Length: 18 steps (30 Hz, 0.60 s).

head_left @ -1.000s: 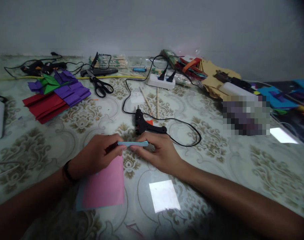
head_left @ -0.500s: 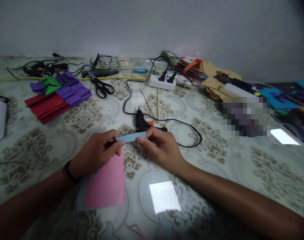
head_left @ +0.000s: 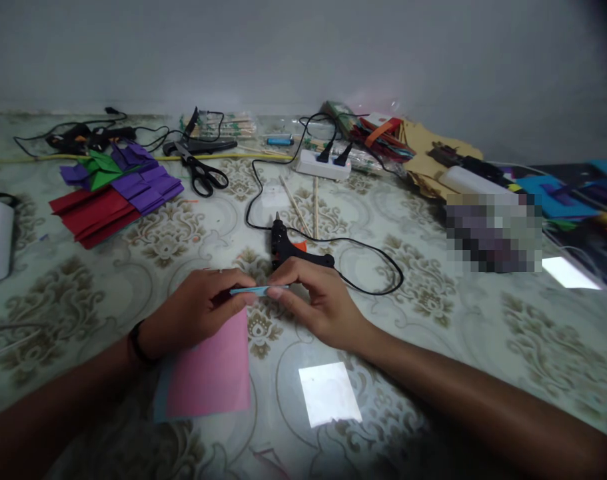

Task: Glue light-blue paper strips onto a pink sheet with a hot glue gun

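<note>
Between both hands is a narrow folded strip of light blue paper [head_left: 258, 291], seen nearly edge-on. My left hand [head_left: 203, 303] pinches its left part between thumb and fingers. On the other end, my right hand [head_left: 316, 300] grips the strip the same way, the two thumbs close together. Pink paper [head_left: 213, 373] lies flat below my left hand, with a light blue sheet [head_left: 160, 400] showing under its left edge. Just beyond my right hand rests a black glue gun [head_left: 288, 248] with an orange trigger, its nozzle pointing away.
Black scissors [head_left: 203, 170] lie near folded red paper [head_left: 96, 213] and purple paper [head_left: 150, 187] at the back left. A white power strip [head_left: 323, 165] holds two plugs. Wooden sticks [head_left: 316, 207] lie in front of it. A cable [head_left: 378, 247] loops right of the glue gun.
The blue strip has tilted from showing its broad face to nearly edge-on and dropped slightly. My hands have drawn closer together along it.
</note>
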Each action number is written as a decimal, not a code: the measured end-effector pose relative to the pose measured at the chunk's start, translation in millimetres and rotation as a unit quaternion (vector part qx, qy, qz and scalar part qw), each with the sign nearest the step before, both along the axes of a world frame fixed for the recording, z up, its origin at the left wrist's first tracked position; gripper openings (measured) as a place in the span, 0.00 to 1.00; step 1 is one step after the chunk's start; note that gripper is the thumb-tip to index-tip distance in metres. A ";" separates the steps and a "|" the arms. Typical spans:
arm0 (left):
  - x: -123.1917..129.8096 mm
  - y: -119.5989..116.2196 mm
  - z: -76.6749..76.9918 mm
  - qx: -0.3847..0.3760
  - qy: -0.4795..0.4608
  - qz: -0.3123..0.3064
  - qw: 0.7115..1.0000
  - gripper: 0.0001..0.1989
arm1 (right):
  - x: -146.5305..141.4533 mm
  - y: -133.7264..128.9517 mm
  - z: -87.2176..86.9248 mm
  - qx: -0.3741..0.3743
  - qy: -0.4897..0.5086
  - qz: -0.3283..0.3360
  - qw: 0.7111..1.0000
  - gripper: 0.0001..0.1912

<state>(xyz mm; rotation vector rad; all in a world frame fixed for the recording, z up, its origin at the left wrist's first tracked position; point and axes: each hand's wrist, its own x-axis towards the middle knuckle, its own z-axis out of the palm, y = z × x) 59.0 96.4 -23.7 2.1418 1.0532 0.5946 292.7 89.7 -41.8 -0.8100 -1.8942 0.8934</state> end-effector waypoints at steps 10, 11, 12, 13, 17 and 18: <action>-0.2 -1.7 -6.1 0.095 0.022 -0.054 0.994 0.09 | -4.2 -5.8 -2.7 0.022 -0.043 0.034 0.998 0.04; -0.5 -2.0 -6.0 0.095 0.022 -0.051 0.994 0.09 | -4.1 -5.6 -2.5 0.022 -0.046 0.033 0.998 0.04; -0.7 -2.2 -5.5 0.090 0.021 -0.044 0.995 0.09 | -3.7 -5.2 -2.0 0.020 -0.049 0.027 0.998 0.04; -0.9 -2.2 -4.5 0.079 0.019 -0.031 0.996 0.09 | -3.3 -4.5 -1.4 0.017 -0.052 0.016 0.998 0.05; -1.6 -1.0 0.2 0.010 -0.001 0.044 0.999 0.09 | -0.8 -0.8 1.3 -0.006 -0.041 -0.051 0.998 0.08; -1.8 -0.6 0.7 -0.010 -0.008 0.056 0.998 0.09 | -0.4 0.1 1.6 -0.012 -0.032 -0.063 0.997 0.08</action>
